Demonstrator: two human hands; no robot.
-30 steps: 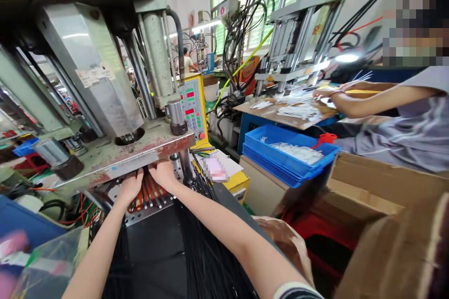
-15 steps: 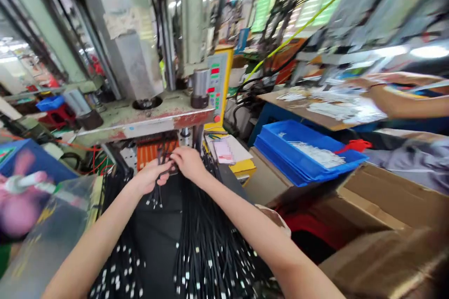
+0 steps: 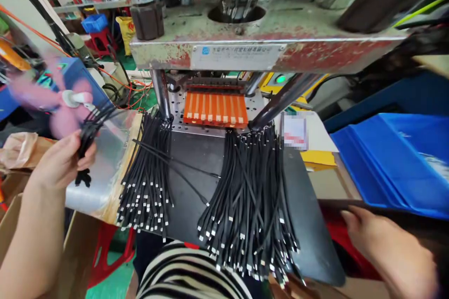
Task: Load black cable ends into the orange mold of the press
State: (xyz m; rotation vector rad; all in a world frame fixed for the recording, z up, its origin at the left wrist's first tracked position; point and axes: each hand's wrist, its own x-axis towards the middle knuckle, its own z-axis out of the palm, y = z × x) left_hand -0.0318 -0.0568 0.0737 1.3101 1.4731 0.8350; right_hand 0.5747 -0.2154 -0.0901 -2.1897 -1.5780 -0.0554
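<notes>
My left hand is out at the left, closed around a small bunch of black cables that sticks up from my fist. My right hand hangs low at the right, off the black work plate, fingers loosely apart and holding nothing. On the plate lie two piles of black cables with white tips: a left pile and a bigger right pile. Behind them sits the orange mould with pale slots, under the press platen.
A blue tray lies at the right, with a yellow box and paper beside it. A clear plastic sheet covers the ledge at the left. A small pink fan spins at the far left. Cardboard boxes and a red stool stand below.
Both hands left the mould. My left hand drew out to the left with a bunch of cables; my right hand dropped down to the right. The view tilted downward and turned left.
</notes>
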